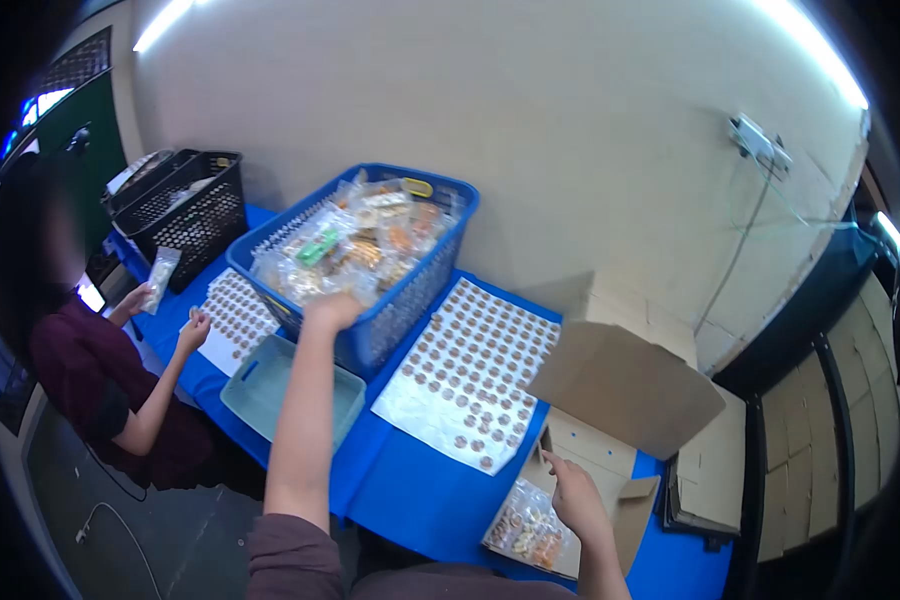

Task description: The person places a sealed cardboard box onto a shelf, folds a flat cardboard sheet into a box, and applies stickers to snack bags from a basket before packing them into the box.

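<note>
My left hand (334, 311) reaches over the near rim of a blue plastic basket (448, 262), onto a heap of clear plastic packets (362, 238). Its fingertips are hidden, so whether it grips a packet cannot be told. My right hand (576, 494) hovers over an opened cardboard box (592, 440), its index finger stretched out and nothing visible in it. Beside that hand, in the near end of the box, lie clear packets (530, 525) with brown, pale and orange contents.
A white sheet (402, 395) with rows of round brown stickers lies mid-table; another sheet (232, 318) lies left. A pale green tray (346, 405) sits under my left forearm. Black crates (200, 215) stand at the far left. A person (90, 370) there holds a packet (162, 275).
</note>
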`<state>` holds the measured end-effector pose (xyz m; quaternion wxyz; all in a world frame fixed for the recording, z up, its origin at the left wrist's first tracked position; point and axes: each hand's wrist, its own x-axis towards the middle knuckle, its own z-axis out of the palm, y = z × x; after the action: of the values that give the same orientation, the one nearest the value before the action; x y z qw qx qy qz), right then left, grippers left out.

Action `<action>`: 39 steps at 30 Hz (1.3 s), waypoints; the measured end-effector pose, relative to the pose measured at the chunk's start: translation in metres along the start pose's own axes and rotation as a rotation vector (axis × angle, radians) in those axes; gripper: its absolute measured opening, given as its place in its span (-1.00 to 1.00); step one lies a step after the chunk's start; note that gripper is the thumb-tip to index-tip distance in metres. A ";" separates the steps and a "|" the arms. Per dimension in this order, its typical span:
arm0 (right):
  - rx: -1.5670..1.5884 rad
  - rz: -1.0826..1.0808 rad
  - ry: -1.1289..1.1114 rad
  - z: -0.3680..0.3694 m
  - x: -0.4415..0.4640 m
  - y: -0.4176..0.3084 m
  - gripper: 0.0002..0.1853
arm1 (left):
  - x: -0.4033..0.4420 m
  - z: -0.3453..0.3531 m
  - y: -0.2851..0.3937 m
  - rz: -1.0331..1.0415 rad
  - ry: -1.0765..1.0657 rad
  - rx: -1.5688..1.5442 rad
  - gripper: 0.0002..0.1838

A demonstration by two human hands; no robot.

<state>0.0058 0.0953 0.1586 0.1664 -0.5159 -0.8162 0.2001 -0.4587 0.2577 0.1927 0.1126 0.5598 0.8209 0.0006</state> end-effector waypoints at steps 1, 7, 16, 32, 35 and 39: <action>-0.001 -0.028 0.002 0.003 0.016 -0.014 -0.48 | -0.005 0.000 0.000 0.018 0.047 -0.009 -0.50; 0.089 -0.332 0.048 0.011 0.092 -0.119 -0.64 | -0.011 -0.003 0.000 0.030 0.036 -0.187 -0.47; 0.058 -0.622 0.217 0.025 0.238 -0.254 -0.74 | 0.023 0.000 -0.080 0.330 0.332 -0.088 -0.68; -0.432 -0.307 -0.085 0.131 0.499 -0.237 -0.56 | 0.036 -0.019 -0.115 0.195 0.284 -0.248 -0.62; -0.485 -0.260 -0.139 0.132 0.509 -0.249 -0.54 | 0.034 -0.019 -0.115 0.192 0.312 -0.265 -0.62; -0.426 -0.221 -0.218 0.143 0.523 -0.245 -0.54 | 0.037 -0.020 -0.114 0.179 0.249 -0.273 -0.61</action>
<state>-0.4686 0.4537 0.1915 -0.0141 -0.4226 -0.9043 0.0589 -0.5803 0.2520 0.1906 0.0847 0.6058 0.7677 0.1908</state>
